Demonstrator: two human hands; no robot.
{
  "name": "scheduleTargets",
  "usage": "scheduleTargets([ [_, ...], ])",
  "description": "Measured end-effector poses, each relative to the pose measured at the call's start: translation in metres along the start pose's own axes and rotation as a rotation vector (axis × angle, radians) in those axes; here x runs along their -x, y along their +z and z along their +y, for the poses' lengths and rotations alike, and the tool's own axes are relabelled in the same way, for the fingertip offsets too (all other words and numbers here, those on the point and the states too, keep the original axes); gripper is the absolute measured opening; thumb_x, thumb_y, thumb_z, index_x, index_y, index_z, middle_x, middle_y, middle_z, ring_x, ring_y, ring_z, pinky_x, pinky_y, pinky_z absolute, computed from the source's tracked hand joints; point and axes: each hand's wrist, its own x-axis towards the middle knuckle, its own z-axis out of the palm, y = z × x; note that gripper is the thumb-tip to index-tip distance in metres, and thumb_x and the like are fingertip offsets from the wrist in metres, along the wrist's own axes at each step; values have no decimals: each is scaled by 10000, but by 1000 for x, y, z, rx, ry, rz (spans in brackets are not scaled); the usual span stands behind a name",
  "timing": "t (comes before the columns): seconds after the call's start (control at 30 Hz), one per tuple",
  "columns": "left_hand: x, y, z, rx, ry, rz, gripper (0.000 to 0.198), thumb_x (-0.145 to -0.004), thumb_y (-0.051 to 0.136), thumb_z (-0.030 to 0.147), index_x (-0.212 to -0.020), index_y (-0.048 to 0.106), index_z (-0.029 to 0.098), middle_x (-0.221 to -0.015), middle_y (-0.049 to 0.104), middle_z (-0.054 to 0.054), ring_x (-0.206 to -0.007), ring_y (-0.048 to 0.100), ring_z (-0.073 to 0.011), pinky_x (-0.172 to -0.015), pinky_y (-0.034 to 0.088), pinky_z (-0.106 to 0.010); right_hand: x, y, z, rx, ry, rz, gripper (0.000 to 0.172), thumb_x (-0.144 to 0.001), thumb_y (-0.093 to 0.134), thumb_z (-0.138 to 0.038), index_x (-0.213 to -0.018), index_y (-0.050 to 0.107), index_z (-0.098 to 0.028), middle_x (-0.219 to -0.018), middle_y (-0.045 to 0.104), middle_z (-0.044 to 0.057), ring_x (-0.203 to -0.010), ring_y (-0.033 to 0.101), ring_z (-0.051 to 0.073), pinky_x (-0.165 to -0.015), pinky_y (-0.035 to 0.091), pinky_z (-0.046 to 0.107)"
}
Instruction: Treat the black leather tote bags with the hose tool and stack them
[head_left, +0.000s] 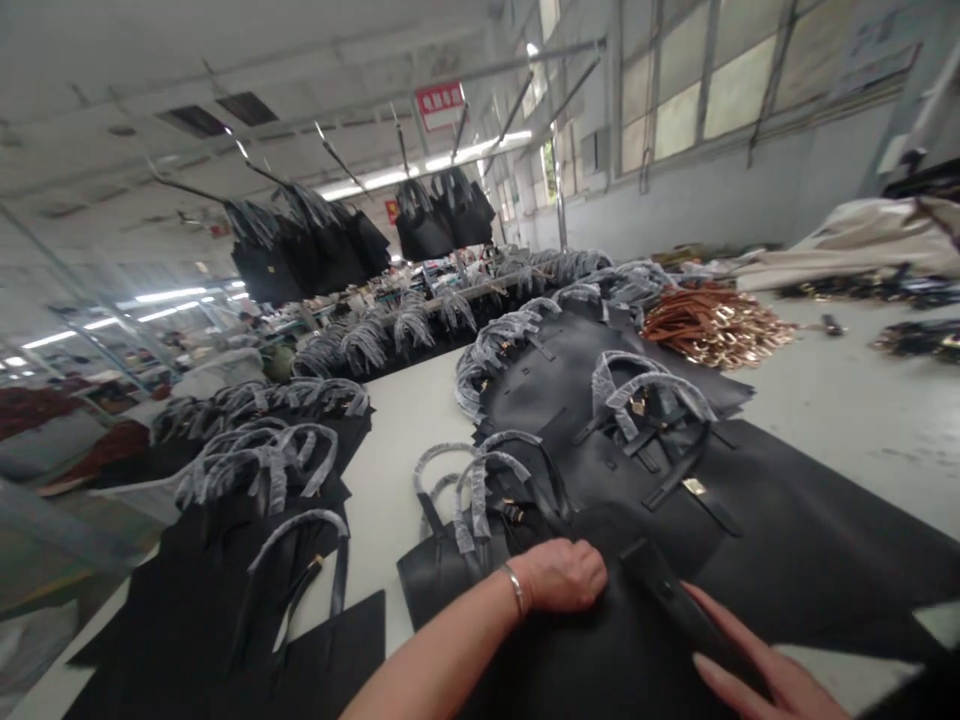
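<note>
My left hand (562,577), with a thin metal bangle (514,590) on its wrist, rests curled on a black leather handbag (600,650) at the bottom of the view. My right hand (757,665) lies with fingers extended at the lower right, touching a black leather strap (675,600) on that same bag. Neither hand grips anything that I can make out. Beyond them lie further black leather bags (660,500) with gold-coloured plates and handles wrapped in grey plastic (637,385).
The white worktable (390,450) carries rows of black bags on both sides. A heap of tan straps with gold hardware (716,325) lies at the far right. Black bags hang from overhead rails (442,215). Cream fabric (847,240) lies at the right edge, and more workbenches stretch away at the left.
</note>
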Motion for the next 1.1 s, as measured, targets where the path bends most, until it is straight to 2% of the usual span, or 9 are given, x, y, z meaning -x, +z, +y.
scheduleTargets([
  [0.17, -13, -5, 4, 290, -329, -29, 144, -936, 424, 184, -876, 553, 163, -817, 596, -72, -757, 578, -192, -596, 469, -279, 9, -1, -16, 54, 1, -12, 790, -883, 465, -595, -1538, 252, -208, -526, 621, -34, -516, 623, 229, -495, 463, 282],
  [0.3, -20, -2, 7, 333, -612, 15, 217, -925, 352, 60, -1002, 537, 141, -856, 632, -78, -783, 617, -179, -696, 512, -289, 13, -4, -28, 99, -16, 8, 748, -886, 468, -570, -1518, 318, -198, -533, 625, -36, -525, 644, 228, -525, 479, 287],
  [0.4, -11, -8, 24, 404, -902, 159, 337, -925, 267, 10, -1149, 490, 125, -921, 649, -85, -773, 636, -149, -703, 528, -270, 16, -5, -36, 98, -47, 28, 739, -873, 491, -565, -1503, 362, -201, -536, 638, -30, -526, 646, 233, -527, 490, 290],
  [0.5, 6, -22, 61, 560, -1115, 360, 253, -931, 391, 85, -1119, 537, 170, -1072, 640, -89, -967, 629, -174, -867, 531, -327, 18, -7, -41, 81, -51, 24, 766, -859, 516, -566, -1505, 359, -186, -551, 648, -19, -513, 634, 231, -505, 490, 288],
  [0.53, 11, -27, 77, 581, -1131, 369, 231, -918, 444, 110, -1104, 560, 183, -1126, 629, -91, -1047, 605, -199, -936, 511, -373, 18, -8, -43, 76, -46, 15, 772, -857, 524, -564, -1507, 354, -183, -564, 653, -15, -509, 630, 226, -496, 488, 286],
  [0.63, 19, -36, 120, 509, -1098, 267, 325, -875, 523, 149, -1194, 573, 183, -1306, 555, -118, -1230, 507, -282, -1048, 434, -514, 16, -11, -49, 37, -13, -66, 789, -853, 546, -563, -1513, 332, -188, -626, 669, -2, -491, 612, 202, -463, 478, 270],
  [0.73, 17, -37, 143, 420, -1065, 201, 443, -871, 528, 172, -1314, 515, 167, -1421, 470, -123, -1330, 410, -311, -1092, 373, -574, 11, -15, -59, -10, 52, -180, 822, -836, 574, -564, -1516, 311, -184, -603, 635, -13, -440, 574, 170, -406, 458, 246],
  [0.9, 14, -33, 144, 399, -1053, 178, 445, -920, 482, 253, -1358, 487, 171, -1423, 475, -116, -1339, 400, -302, -1099, 361, -572, -7, -15, -85, -34, 192, -314, 856, -806, 632, -514, -1509, 303, -153, -552, 554, -50, -375, 526, 136, -333, 451, 223],
  [1.1, 14, -36, 142, 435, -1069, 195, 439, -933, 484, 321, -1350, 496, 182, -1408, 489, -109, -1341, 393, -289, -1130, 317, -552, -31, -6, -120, -39, 236, -372, 723, -858, 605, -458, -1475, 352, -180, -556, 543, -57, -363, 521, 123, -312, 445, 206],
])
